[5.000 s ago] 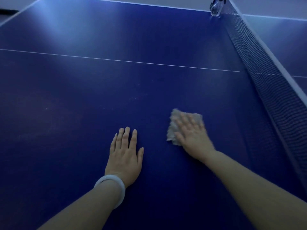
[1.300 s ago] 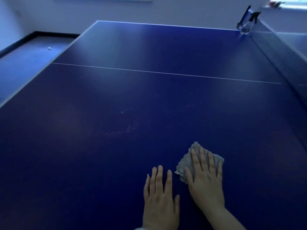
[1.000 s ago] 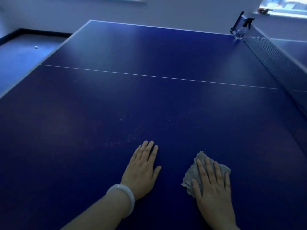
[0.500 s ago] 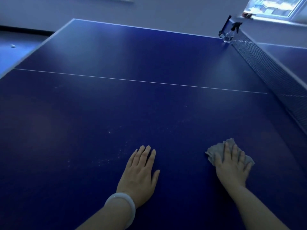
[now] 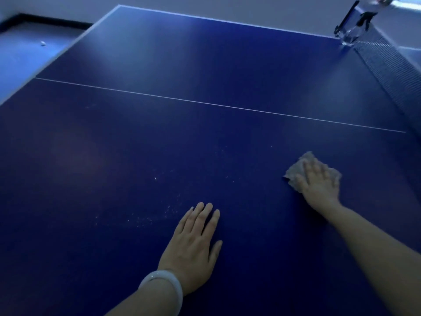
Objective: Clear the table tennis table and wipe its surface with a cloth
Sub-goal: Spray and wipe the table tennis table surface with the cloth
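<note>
So our right hand (image 5: 320,184) is flat on the grey cloth (image 5: 298,171), fingers straight and spread, pressing it onto the blue bench (image 5: 205,65) toward the right side, not far from the net (image 5: 391,67); our left hand (image 5: 193,247) lies palm-down on the bare surface nearer us, fingers straight and close together, holding nothing; white bangle (image 5: 164,286) on that wrist; pale specks (image 5: 157,215) dot the bench just left of it; a small white ball (image 5: 42,43) sits on the floor far left.

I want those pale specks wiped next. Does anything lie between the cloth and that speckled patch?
Only the left hand, flat on the table, lies close to that path; its fingertips sit beside the specks. The cloth under the right hand has otherwise bare surface to cross.
</note>
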A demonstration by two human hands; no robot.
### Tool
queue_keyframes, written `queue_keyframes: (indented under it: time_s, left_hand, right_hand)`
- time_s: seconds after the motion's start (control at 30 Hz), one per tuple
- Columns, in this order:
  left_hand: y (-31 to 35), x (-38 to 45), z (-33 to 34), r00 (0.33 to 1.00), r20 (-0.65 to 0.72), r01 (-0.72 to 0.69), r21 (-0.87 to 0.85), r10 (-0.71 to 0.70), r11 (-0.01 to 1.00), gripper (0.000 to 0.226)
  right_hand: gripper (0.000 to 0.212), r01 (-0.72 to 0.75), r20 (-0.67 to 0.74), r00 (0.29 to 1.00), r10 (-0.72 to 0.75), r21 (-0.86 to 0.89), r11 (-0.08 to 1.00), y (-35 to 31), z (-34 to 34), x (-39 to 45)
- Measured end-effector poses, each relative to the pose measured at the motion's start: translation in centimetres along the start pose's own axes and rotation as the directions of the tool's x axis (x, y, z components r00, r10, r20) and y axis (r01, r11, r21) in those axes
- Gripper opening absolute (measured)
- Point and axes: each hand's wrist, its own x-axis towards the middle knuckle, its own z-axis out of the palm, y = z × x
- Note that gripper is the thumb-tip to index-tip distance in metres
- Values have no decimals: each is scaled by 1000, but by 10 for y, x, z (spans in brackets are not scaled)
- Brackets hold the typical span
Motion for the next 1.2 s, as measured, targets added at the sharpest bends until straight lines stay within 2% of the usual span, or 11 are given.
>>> queue_keyframes:
  time_s: [0.1, 0.23, 0.33, 0.4, 0.5, 0.57, 0.7, 0.8, 0.9, 1.03, 1.2]
  left_hand:
    - [-1, 0, -1, 999, 31, 12, 2, -12, 1000, 60]
    - [-1, 0, -1, 999, 44, 26, -1, -26, 1000, 63]
    - [-3, -1, 3, 999, 43, 17, -33, -16, 999, 64]
    - [-3, -1, 4, 999, 47, 23, -57, -20, 998, 64]
    - [-2, -2, 4, 997, 68, 36, -72, -31, 997, 64]
    - [-3, -1, 2, 996, 75, 48, -35, -46, 998, 63]
    - [1, -2, -4, 998, 39, 41, -13, -40, 999, 58]
    - [-2, -2, 0, 999, 47, 20, -39, -19, 999, 61]
    - [-3, -1, -2, 998, 45, 54, -18, -53, 998, 60]
    - [-3, -2, 1, 998, 37, 45, -34, -44, 998, 61]
    - [-4, -2, 3, 1000, 8, 25, -45, -25, 999, 62]
  right_hand:
    - [64, -225, -9, 974, 226, 56, 973, 11, -20, 35]
    - [66, -258, 24, 966, 257, 102, 961, -34, -32, 78]
    - [65, -87, 32, 996, 84, 130, 988, -100, -31, 89]
    - [62, 136, 58, 988, -140, 72, 988, -146, -20, 81]
    - [61, 518, 147, 850, -506, -56, 854, -171, 5, 52]
    - [61, 597, 162, 799, -579, -96, 797, -146, 10, 50]
    - [60, 227, 57, 973, -223, -65, 972, -77, -19, 89]
    - [60, -4, 63, 998, 2, 38, 999, -65, -34, 118]
    - [63, -54, 74, 996, 46, 108, 993, -107, -34, 134]
    - [65, 292, 80, 954, -290, -13, 956, -208, -14, 109]
    - [65, 732, 165, 679, -715, -92, 675, -268, 24, 22]
